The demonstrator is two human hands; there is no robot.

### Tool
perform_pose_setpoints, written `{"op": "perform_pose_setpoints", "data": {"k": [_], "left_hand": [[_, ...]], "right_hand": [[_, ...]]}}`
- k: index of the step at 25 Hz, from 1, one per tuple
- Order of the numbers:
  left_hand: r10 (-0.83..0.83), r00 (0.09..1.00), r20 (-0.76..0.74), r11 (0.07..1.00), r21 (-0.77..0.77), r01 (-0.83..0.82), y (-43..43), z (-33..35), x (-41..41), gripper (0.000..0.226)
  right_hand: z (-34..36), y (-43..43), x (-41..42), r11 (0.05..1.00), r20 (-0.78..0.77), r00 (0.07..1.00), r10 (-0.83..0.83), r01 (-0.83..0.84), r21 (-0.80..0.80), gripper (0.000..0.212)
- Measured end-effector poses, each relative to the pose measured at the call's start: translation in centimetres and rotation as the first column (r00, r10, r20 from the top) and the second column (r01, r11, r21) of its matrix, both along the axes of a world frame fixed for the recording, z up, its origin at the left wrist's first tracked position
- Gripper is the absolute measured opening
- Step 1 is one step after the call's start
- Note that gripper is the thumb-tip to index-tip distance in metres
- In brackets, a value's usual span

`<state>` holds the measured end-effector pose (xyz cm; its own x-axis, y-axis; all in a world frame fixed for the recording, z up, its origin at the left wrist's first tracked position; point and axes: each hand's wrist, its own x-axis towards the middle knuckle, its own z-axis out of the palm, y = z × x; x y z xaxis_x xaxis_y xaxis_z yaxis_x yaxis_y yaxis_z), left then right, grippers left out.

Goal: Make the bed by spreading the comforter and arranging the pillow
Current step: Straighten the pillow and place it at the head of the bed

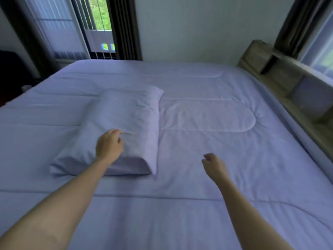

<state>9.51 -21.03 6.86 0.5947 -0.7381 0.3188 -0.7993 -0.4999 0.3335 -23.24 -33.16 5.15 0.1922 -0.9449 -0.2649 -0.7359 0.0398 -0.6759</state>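
Pillow (122, 123): lies flat on top of the comforter, at 9 o'clock from the middle of the view. Its long axis runs toward 12 o'clock. It is well apart from the headboard.
Pillow handling: judged light, soft and easily deformed. The cover looks loose, so pinching cloth alone would likely drag the cover, not the filling. Take hold at both short ends, or under the near end at 6 o'clock, with a full grasp.
Comforter (216, 159): spread over the whole bed, quilted, with light creases at the centre.
Comforter handling: judged limp and moderately bulky. Pull from an edge or corner, or smooth with flat palms.
Left hand (109, 146): over the near half of the pillow. The grip is loosely bent and nothing is seen held. Contact with the cover cannot be confirmed because of blur.
Right hand (214, 166): above the comforter at 5 o'clock of the pillow. The grip is loosely curled and empty.
Step in hand: judged to be placing the pillow; spreading appears done.
Headboard (281, 78): wooden, with shelf recesses, at 2 o'clock.
Window (97, 20): at 11 o'clock, with dark curtains (124, 27) beside it.
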Motion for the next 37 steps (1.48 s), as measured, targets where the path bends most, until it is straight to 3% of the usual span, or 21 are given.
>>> {"op": "perform_pose_setpoints", "data": {"k": [1,3,5,8,11,14,19,23,25,28,32,34,37], "left_hand": [[0.105,0.994,-0.024,0.992,0.075,-0.103,1.1,-0.3,3.7,0.035],[0.295,0.953,-0.07,0.893,0.375,-0.249,3.1,-1.9,10.2,0.052],[0.35,0.919,-0.183,0.792,0.581,-0.186,4.5,-4.8,15.4,0.073],[0.21,0.878,-0.43,0.884,0.467,0.017,4.7,-8.2,18.8,0.091],[0.255,0.744,-0.618,0.942,0.331,-0.048,4.6,-9.2,19.7,0.111],[0.333,0.718,-0.612,0.927,0.351,-0.132,5.3,-9.4,19.9,0.116],[0.31,0.774,-0.552,0.943,0.28,-0.178,7.6,-7.7,20.2,0.073],[0.18,0.813,-0.554,0.97,0.238,-0.053,11.0,-3.4,20.5,0.055],[0.072,0.773,-0.63,0.986,0.164,0.041,13.3,-0.4,20.6,0.048],[-0.042,0.71,-0.703,0.982,0.102,0.158,18.0,2.8,19.5,0.039],[-0.06,0.622,-0.78,0.976,0.086,0.201,28.2,2.7,13.5,0.07],[-0.042,0.614,-0.788,0.962,0.134,0.239,34.1,-0.5,9.9,0.067],[0.091,0.681,-0.726,0.913,0.333,0.233,41.0,-6.1,5.7,0.061]], "right_hand": [[0.4,0.4,3.9,1.0,0.008,1.0,0.03,-0.03,0.003,0.037],[0.5,0.8,11.7,0.996,0.018,0.996,0.083,-0.083,0.014,0.034],[-0.5,1.3,18.7,0.993,0.037,0.994,0.107,-0.109,0.052,0.04],[-2.5,1.8,25.2,0.988,0.115,0.993,0.019,-0.036,0.151,0.065],[-4.0,2.8,27.0,0.991,-0.105,0.994,-0.027,0.04,0.13,0.093],[-3.6,3.6,26.7,0.992,-0.245,0.969,-0.033,0.062,0.111,0.078],[-0.8,4.9,25.5,0.977,0.05,0.995,-0.091,0.079,0.197,0.021],[4.0,8.2,23.8,0.98,0.183,0.982,-0.051,0.014,0.197,0.02],[6.5,10.6,21.9,0.98,0.236,0.971,-0.028,-0.02,0.197,0.023],[8.3,14.7,18.6,0.976,0.251,0.967,0.04,-0.092,0.199,0.02],[5.8,22.3,12.4,0.951,0.185,0.973,0.14,-0.185,0.249,0.021],[3.2,26.2,8.4,0.859,0.092,0.946,0.311,-0.321,0.398,0.026],[1.1,30.4,5.0,0.67,-0.097,0.793,0.601,-0.434,0.603,0.029]]}}
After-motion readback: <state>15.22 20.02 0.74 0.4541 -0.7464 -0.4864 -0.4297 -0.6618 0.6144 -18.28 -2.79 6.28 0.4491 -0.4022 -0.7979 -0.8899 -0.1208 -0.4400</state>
